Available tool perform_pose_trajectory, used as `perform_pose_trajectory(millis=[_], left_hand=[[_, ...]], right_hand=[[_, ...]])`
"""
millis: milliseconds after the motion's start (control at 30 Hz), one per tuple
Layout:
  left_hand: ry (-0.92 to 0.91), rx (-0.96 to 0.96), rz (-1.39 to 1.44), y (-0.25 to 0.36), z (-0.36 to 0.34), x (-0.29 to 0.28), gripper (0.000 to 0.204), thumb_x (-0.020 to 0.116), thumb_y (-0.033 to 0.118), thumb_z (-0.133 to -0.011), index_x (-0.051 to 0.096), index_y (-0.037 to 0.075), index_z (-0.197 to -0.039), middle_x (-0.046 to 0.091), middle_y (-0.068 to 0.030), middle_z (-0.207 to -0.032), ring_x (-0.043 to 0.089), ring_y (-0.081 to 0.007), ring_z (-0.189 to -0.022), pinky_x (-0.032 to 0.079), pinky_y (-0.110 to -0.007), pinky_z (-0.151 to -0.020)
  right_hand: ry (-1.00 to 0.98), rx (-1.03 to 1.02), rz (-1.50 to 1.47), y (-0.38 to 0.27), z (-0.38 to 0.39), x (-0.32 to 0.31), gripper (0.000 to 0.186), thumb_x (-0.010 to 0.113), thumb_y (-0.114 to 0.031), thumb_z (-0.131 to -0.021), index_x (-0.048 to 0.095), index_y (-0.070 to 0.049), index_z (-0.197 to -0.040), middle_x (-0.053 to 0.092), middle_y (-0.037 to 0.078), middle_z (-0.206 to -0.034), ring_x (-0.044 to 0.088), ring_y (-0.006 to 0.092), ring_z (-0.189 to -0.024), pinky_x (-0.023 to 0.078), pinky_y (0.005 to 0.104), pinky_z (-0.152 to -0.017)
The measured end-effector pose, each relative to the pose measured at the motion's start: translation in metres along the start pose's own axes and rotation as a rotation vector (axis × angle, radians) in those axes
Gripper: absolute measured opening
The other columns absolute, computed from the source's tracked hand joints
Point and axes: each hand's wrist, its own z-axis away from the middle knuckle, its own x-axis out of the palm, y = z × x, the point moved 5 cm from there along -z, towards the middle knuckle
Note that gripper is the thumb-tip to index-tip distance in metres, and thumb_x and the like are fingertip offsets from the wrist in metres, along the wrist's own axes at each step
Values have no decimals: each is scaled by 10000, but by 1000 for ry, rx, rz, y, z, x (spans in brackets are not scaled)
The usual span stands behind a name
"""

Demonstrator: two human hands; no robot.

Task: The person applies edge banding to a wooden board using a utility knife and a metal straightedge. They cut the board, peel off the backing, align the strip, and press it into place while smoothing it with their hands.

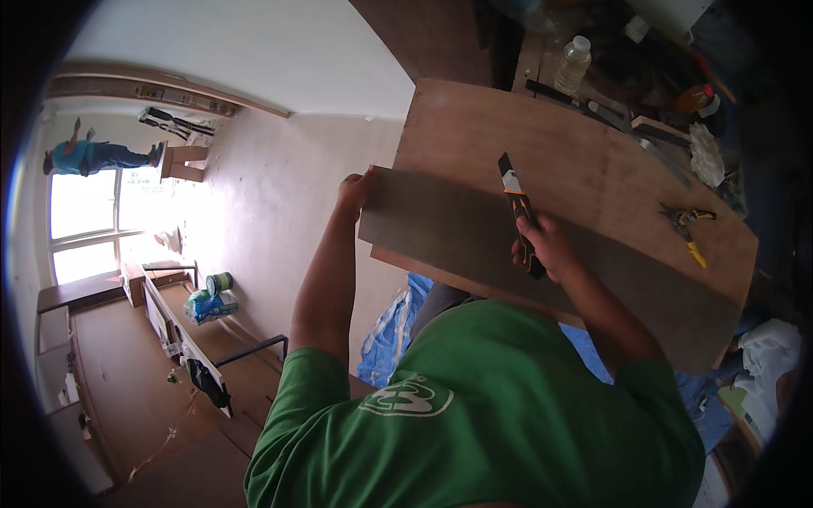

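Note:
My left hand [359, 188] grips the upper left corner of a long grey-brown sheet [432, 229], which lies over a larger pale wooden board [466, 127]. My right hand [540, 245] is closed round a black and orange utility knife [514, 190], held over the sheet with its blade end pointing up and away from me. Yellow and black cutting pliers [692, 227] lie open on the board to the right.
A clear bottle [572, 66], an orange bottle [693, 102] and assorted tools crowd beyond the board. A blue tarp [385, 339] hangs below. At far left another person [102, 155] stands on a wooden step [182, 161] by a window, above panels and tubs [218, 284].

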Motion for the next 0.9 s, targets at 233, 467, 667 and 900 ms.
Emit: perform_pose_trajectory(millis=[233, 467, 667, 900], left_hand=[[-195, 34, 528, 14, 14, -6, 524, 692, 436, -932, 646, -34, -1160, 687, -92, -1015, 642, -201, -931, 522, -361, -830], [-162, 271, 544, 55, 70, -38, 417, 725, 259, -931, 609, -11, -1228, 663, -67, -1071, 607, -155, -999, 494, -308, -872], [-178, 484, 591, 78, 115, -50, 523, 756, 123, -876, 542, 5, -1339, 635, -80, -1147, 593, -173, -1058, 469, -318, -949], [-239, 611, 646, 95, 157, -70, 641, 771, 43, -812, 488, -5, -1385, 607, -99, -1214, 605, -203, -1098, 489, -343, -981]], right_hand=[[103, -62, 43, -4, 7, -24, 340, 589, -389, -1007, 561, -53, -1048, 630, 66, -723, 629, 144, -572, 500, 290, -513], [250, -228, 443, -60, 8, -62, 283, 623, -332, -993, 632, -58, -1061, 641, 63, -729, 631, 137, -610, 508, 305, -562], [205, -534, 988, -126, 15, -63, 250, 684, -214, -927, 664, -67, -1128, 677, 119, -861, 646, 278, -756, 496, 390, -714], [55, -706, 1457, -133, 9, -51, 350, 750, -221, -839, 701, -127, -1172, 642, 60, -893, 624, 278, -836, 491, 400, -799]])
